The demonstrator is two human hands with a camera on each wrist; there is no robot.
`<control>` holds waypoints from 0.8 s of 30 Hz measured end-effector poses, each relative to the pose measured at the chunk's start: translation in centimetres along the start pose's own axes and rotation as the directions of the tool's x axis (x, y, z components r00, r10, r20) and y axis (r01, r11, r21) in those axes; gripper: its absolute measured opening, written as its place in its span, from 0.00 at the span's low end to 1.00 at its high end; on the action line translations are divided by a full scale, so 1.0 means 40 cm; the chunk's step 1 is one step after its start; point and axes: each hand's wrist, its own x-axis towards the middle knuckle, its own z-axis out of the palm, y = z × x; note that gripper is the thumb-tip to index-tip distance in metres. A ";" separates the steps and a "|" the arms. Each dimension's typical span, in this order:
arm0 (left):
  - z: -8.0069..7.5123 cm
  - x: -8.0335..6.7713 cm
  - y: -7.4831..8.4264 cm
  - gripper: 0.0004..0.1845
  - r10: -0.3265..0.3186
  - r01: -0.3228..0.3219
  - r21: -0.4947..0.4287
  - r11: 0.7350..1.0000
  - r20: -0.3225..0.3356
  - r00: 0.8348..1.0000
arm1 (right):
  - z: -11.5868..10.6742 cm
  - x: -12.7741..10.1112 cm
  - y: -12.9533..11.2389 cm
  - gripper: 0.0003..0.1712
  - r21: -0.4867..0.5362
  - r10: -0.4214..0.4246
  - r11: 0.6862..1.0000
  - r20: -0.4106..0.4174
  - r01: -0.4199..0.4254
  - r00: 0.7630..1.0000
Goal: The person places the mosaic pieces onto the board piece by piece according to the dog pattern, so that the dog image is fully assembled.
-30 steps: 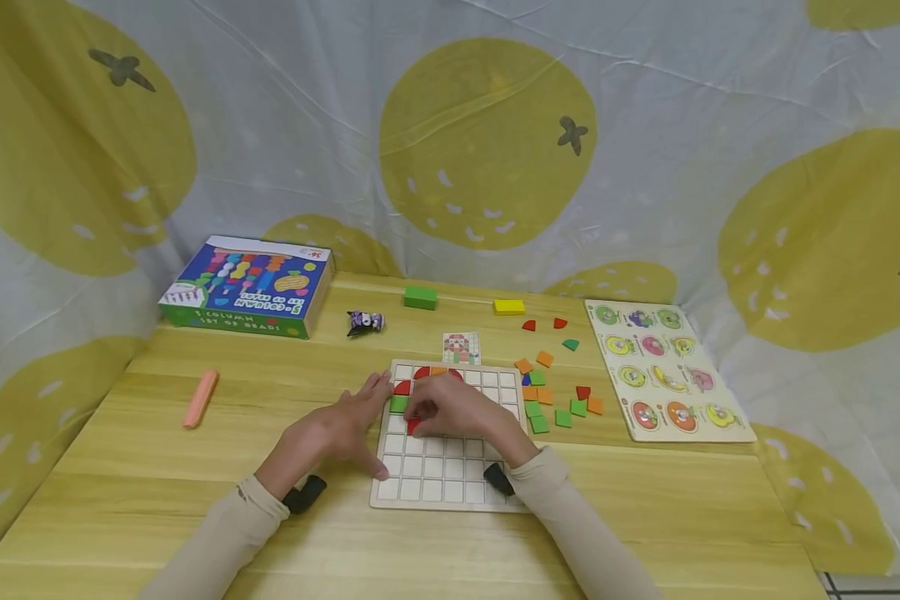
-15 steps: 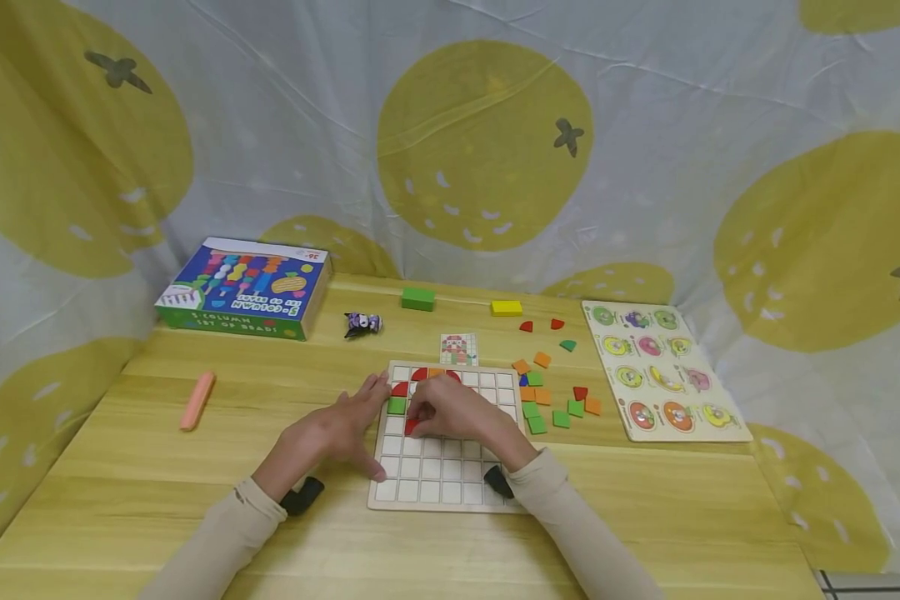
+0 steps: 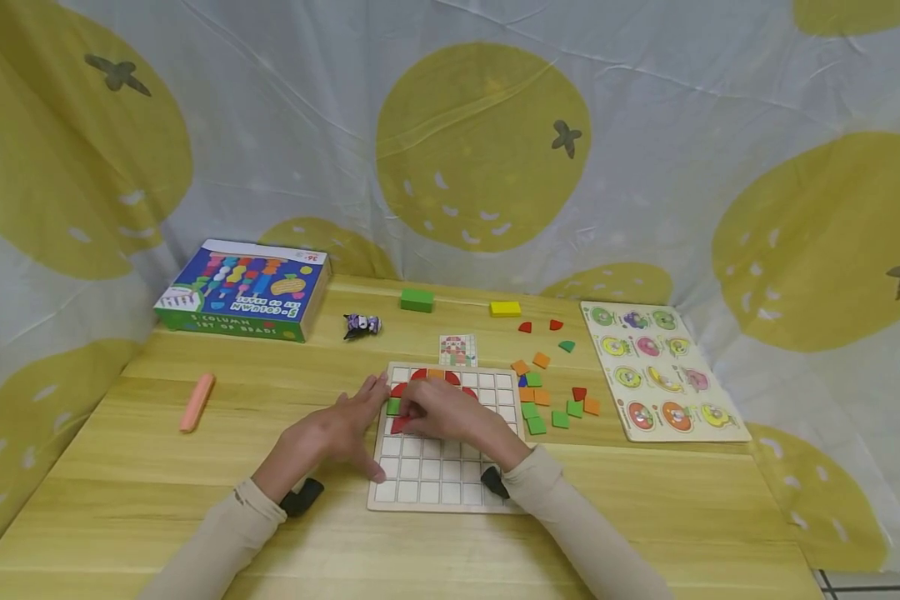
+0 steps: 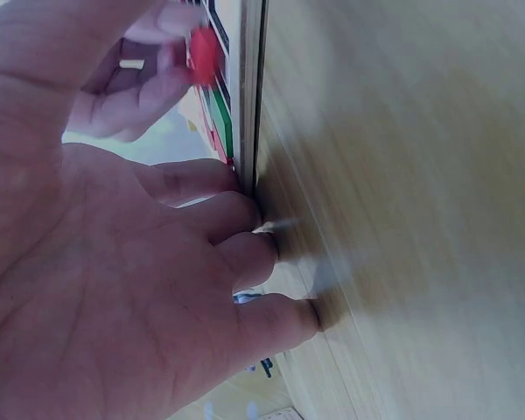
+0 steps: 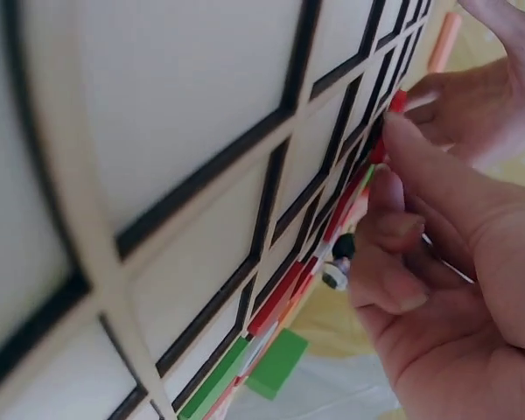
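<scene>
Fingers of right hand (image 3: pixel 450 414) pinch red piece (image 3: pixel 400 425), now shifted left since a second ago.
Piece sits over grid board (image 3: pixel 444 492), left columns, just near the green tile (image 3: pixel 393 406). Left hand (image 3: pixel 335 433) stays, fingers spread, bracing board's left edge.

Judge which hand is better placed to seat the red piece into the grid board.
Right. The right hand already pinches the red piece over the grid board, its grip above the cells. The left hand lies flat against the board's left edge, likely steadying it.
</scene>
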 end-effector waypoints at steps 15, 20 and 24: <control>-0.004 -0.001 0.000 0.77 0.007 -0.007 0.002 1.000 0.002 1.000 | 0.004 0.016 0.000 0.04 -0.043 -0.140 0.989 -0.044 0.138 0.989; -0.002 -0.002 -0.004 0.77 0.002 -0.002 -0.008 1.000 0.007 1.000 | 0.001 0.019 -0.004 0.03 -0.036 -0.137 0.990 -0.022 0.136 0.990; 0.001 0.001 -0.003 0.77 0.005 -0.005 -0.014 1.000 0.006 1.000 | -0.007 0.003 0.004 0.03 -0.006 -0.121 0.993 -0.028 0.121 0.992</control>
